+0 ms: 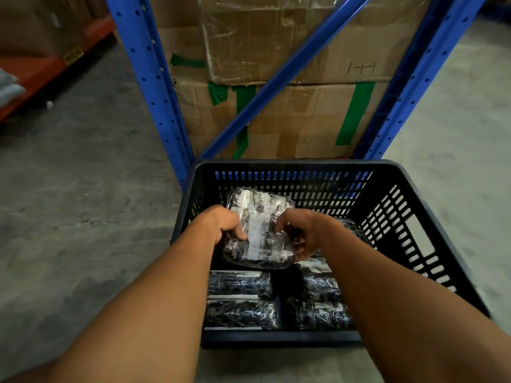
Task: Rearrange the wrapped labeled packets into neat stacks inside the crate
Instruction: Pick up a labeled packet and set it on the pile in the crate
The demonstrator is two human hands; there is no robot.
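Observation:
A black slotted plastic crate (398, 172) stands on the concrete floor. Both hands are inside it, holding one clear-wrapped dark packet (260, 230) with a white label above the others. My left hand (225, 226) grips its left edge and my right hand (302, 233) grips its right edge. Below lie several wrapped packets: two stacked at the near left (239, 284) (242, 313) and others at the near right (320, 288) (318, 315), partly hidden by my right forearm.
A blue steel rack upright (154, 87) and a diagonal brace (279, 76) stand just behind the crate, with taped cardboard boxes (290, 117) stacked inside the rack. An orange shelf beam (41, 76) lies at far left. Bare concrete floor (83, 203) surrounds the crate.

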